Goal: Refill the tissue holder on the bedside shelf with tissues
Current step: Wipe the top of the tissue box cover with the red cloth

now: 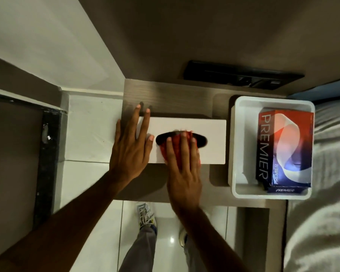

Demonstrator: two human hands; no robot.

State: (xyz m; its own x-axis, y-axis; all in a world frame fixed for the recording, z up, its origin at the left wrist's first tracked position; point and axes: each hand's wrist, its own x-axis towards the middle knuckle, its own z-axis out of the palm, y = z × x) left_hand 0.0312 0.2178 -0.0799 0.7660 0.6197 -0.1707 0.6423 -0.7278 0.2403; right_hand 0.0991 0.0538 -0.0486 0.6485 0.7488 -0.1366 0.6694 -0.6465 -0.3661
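The white tissue holder (186, 140) sits mid-shelf (165, 99), slot empty, left hand (130, 148) flat and open steadying its end, right hand (183, 160) pressing what seems a red cloth (177, 146) on top, while the tissue box (285, 150) waits in the tray (273, 101) at the shelf's right edge, so refilling remains.

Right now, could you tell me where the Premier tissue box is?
The Premier tissue box stands in the white tray on the shelf's right, beside the white tissue holder.
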